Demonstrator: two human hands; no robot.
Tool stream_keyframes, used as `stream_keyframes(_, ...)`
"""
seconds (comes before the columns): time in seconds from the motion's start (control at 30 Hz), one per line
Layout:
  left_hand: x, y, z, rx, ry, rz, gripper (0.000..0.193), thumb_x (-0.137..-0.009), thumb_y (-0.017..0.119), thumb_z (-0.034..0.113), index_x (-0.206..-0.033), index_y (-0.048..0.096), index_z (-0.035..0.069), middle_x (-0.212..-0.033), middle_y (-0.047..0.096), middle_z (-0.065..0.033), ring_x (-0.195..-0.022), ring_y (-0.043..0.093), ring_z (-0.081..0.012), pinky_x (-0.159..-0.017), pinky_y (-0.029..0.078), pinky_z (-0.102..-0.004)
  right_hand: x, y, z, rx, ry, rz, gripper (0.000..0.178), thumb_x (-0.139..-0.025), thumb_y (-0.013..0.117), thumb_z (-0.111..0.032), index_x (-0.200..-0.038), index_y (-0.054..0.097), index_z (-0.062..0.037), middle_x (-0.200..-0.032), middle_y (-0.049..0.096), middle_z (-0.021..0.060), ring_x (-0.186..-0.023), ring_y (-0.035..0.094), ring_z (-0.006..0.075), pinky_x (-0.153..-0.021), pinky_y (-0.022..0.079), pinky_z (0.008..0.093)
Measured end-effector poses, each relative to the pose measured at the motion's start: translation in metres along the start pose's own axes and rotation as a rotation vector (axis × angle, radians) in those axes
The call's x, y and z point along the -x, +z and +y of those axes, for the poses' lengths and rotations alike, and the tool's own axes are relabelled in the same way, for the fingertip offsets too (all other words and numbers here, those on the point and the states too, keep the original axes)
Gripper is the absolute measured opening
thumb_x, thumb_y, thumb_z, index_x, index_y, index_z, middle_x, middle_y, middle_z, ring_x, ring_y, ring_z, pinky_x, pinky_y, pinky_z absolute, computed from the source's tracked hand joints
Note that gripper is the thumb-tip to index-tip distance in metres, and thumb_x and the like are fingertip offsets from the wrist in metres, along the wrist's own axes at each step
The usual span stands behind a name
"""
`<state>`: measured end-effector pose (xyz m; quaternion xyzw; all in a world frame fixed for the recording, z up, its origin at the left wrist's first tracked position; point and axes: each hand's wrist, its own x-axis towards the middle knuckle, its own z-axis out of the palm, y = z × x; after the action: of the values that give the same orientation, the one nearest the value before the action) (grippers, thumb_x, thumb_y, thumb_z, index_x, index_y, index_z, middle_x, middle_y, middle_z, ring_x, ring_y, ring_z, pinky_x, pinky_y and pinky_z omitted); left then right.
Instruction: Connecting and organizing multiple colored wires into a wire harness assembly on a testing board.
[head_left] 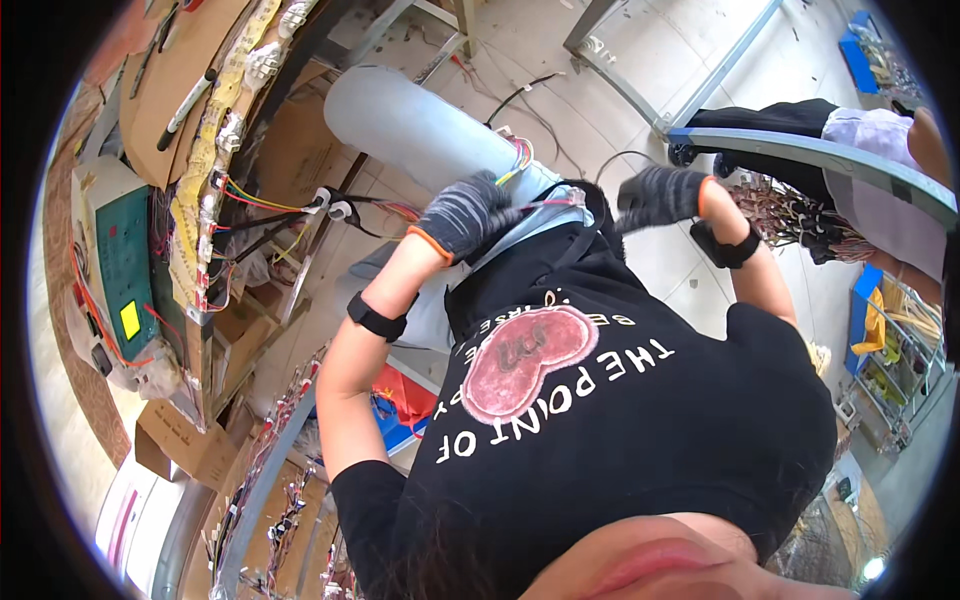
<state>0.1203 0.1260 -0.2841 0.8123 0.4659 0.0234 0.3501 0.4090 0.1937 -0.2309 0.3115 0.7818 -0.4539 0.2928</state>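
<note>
Head view: coloured wires [521, 155] lie across the near end of the pale-blue trouser leg [420, 122]; look light, limp, strands easily strained, better held by the gathered bundle. Left hand [463, 214] beside them at the leg, right hand [660, 197] off to its right, fingers curled on both, cannot tell whether clamped on wire. Left of the leg, plug-ended cables [326, 200] could snag; farther left, green-faced box [122, 262]; well right, metal rail [800, 150].

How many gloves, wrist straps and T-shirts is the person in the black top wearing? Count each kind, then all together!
Striped gloves: 2 (left glove, right glove)
Black wrist straps: 2 (left strap, right strap)
Black T-shirt: 1
Total: 5
</note>
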Motion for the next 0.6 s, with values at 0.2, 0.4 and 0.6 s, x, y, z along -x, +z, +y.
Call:
stream_keyframes(0.2,0.039,-0.071,0.025,0.694,-0.027,0.189,0.012,-0.083,0.058,0.011,-0.08,0.055,-0.001,-0.068,0.048,-0.0057,-0.063,0.047,-0.0175,-0.064,0.041,-0.0327,-0.015,0.034,0.04,-0.102,0.072,0.218,0.028,-0.08,0.06,-0.031,-0.082,0.06,-0.0039,-0.068,0.061,0.0157,-0.065,0.059,0.0339,-0.061,0.047,0.0402)
stream_keyframes(0.4,0.12,-0.079,0.033,0.321,-0.126,0.406,0.024,-0.075,0.069,0.024,-0.08,0.059,0.002,-0.074,0.052,-0.012,-0.07,0.05,-0.0266,-0.067,0.04,-0.0358,-0.022,0.009,0.003,-0.267,-0.127,0.711,0.025,-0.086,0.056,-0.024,-0.094,0.058,-0.0002,-0.077,0.06,0.0175,-0.066,0.059,0.0303,-0.064,0.048,0.036)
stream_keyframes(0.6,0.165,-0.042,0.016,0.87,-0.371,0.624,0.028,-0.09,0.05,0.028,-0.091,0.061,0.003,-0.072,0.053,-0.0033,-0.065,0.05,-0.0144,-0.059,0.039,-0.0274,-0.054,-0.004,-0.006,-0.261,-0.097,0.782,0.023,-0.086,0.056,-0.024,-0.096,0.06,-0.0032,-0.08,0.062,0.0128,-0.075,0.06,0.023,-0.069,0.047,0.0344)
